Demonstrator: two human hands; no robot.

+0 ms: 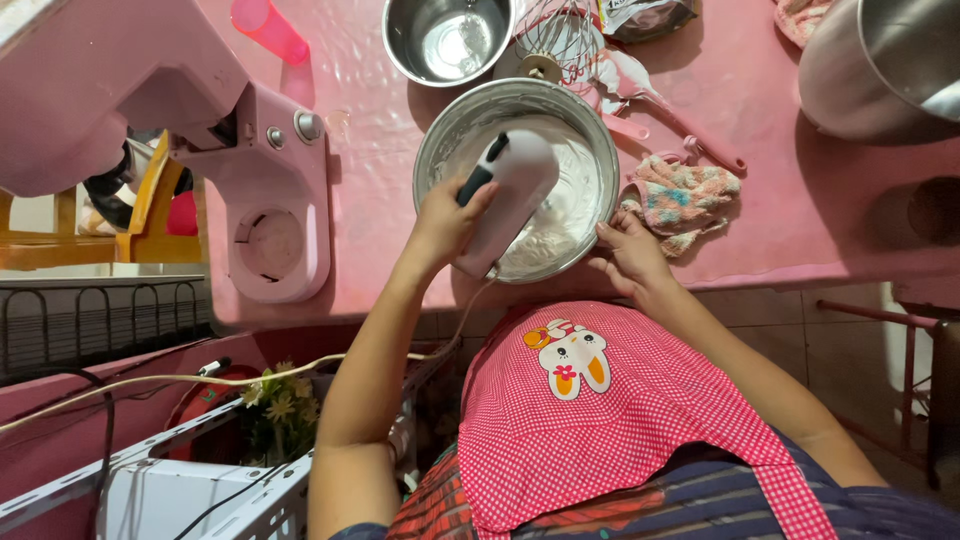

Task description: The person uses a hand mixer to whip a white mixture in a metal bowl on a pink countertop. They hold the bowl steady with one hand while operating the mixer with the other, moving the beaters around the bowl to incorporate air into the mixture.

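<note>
— Closest to your camera is your red checked apron [600, 430] with a rabbit patch on the chest. What do your hands hold?

— Your left hand [445, 220] has its grip closed around the dark handle of a white hand mixer [515, 195], which hangs over the large steel bowl [440, 135]. White cream [575, 195] lies inside that bowl. Your right hand [630, 255] rests with its fingers curled against the bowl's near rim, steadying it; the grip pinches nothing else.

— And the surface?

— You work at a glossy pink tabletop [800, 210]. The bowl stands near its front edge, just before you. Beyond it sit a smaller empty steel bowl [447, 40] and a wire whisk [555, 40]. A patterned cloth [680, 200] lies just right of the big bowl, with a pink spatula [680, 130] beside it. A big steel pot [880, 65] fills the far right corner. To your left a pink stand mixer [200, 130] rises, with a pink cup [268, 30] behind it.

— The room?

— A cream cord [200, 378] trails from the mixer past your left arm. Below the tabletop's edge you see tiled floor [840, 340] on the right, and a yellow wooden chair [150, 215] and a white wire rack [200, 480] on the left.
</note>
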